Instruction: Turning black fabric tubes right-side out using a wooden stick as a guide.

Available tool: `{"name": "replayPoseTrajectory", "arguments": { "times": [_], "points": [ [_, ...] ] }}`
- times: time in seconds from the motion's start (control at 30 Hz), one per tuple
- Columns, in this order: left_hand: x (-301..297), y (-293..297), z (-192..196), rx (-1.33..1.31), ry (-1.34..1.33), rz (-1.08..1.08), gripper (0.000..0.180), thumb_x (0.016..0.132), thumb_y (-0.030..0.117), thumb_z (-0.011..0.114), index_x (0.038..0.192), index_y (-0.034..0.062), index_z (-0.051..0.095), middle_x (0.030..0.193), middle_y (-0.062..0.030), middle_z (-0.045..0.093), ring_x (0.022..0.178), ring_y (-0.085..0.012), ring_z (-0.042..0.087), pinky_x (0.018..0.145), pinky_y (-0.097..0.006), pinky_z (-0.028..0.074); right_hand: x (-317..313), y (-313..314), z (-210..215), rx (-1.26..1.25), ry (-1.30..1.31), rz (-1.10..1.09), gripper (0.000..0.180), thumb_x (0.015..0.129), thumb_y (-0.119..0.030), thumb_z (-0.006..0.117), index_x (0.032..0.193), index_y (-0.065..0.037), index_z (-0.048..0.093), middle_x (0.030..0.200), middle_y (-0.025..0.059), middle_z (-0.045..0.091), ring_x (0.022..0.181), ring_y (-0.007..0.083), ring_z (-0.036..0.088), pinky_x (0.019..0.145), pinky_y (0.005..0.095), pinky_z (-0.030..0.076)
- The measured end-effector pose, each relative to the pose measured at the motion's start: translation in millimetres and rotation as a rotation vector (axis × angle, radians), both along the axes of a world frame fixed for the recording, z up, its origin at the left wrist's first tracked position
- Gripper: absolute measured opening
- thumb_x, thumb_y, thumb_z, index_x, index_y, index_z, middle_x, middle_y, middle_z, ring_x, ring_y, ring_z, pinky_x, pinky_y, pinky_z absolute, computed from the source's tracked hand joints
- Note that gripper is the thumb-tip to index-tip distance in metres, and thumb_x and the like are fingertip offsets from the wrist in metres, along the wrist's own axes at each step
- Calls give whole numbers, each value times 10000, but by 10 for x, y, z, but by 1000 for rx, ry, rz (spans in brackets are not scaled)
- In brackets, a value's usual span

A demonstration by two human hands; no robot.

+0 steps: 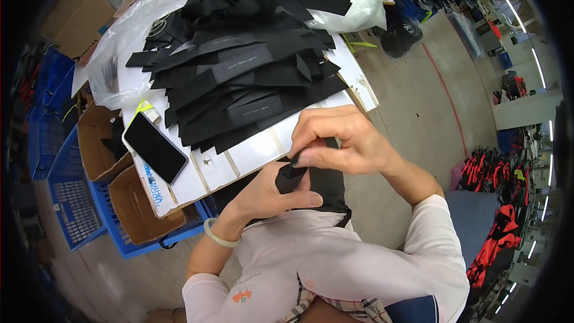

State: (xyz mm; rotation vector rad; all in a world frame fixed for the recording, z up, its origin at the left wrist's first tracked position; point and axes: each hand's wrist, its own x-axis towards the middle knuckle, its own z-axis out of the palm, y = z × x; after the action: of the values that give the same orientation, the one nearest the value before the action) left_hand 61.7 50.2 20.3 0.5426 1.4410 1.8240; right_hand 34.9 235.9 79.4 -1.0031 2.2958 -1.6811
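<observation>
Both hands work one small black fabric piece held above the lap, just off the near edge of the white worktop. Left hand, with a pale green bangle at the wrist, lies palm-up under the piece, thumb closed over its lower edge. Right hand is curled tight, fingertips pinching the upper corner of the same piece.

Status: one piece is in hand. On the worktop a large heap of black fabric strips with grey labels lies well apart from the hands (which strips are finished cannot be told). A black smartphone rests beside the heap, and clear plastic bags lie behind it. Judged from the heap, much material appears to remain.
</observation>
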Motion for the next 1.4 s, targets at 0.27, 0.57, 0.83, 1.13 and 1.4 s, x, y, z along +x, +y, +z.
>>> {"name": "replayPoseTrajectory", "arguments": {
  "times": [0.27,0.57,0.83,1.13,1.4],
  "points": [
    [201,166,-180,-182,241,389,274,822,189,700,775,-22,530,585,-47,499,515,-126,434,498,-269,366,-12,-35,-64,-446,-380,-324,106,782,-26,642,718,42,591,704,73,559,620,95,436,546,225,332],
    [269,140,-160,-37,321,357,211,807,140,713,775,10,550,577,-36,466,486,-123,442,471,-257,355,114,142,-203,-212,-11,9,139,651,-23,736,756,39,670,724,121,608,617,184,526,547,278,395],
    [78,232,-153,571,-684,110,152,891,137,549,913,-13,538,586,-22,438,470,-80,374,464,-232,303,-16,-61,-458,-298,-620,-231,242,843,-145,668,672,-43,531,603,-23,510,508,18,445,457,178,335],
    [101,238,-249,184,-425,314,280,941,190,511,991,-77,579,807,-183,662,668,-213,652,655,-293,532,-373,-53,-557,-443,-587,-558,336,784,-141,694,536,-72,477,531,-41,451,503,45,393,480,211,295],
    [256,253,-258,142,-427,368,251,912,161,553,890,-86,594,670,-176,642,525,-206,628,516,-287,545,-427,-158,-656,-831,-646,-703,282,810,-132,655,559,-72,539,538,-25,470,471,50,410,443,201,315]
  ]
}}
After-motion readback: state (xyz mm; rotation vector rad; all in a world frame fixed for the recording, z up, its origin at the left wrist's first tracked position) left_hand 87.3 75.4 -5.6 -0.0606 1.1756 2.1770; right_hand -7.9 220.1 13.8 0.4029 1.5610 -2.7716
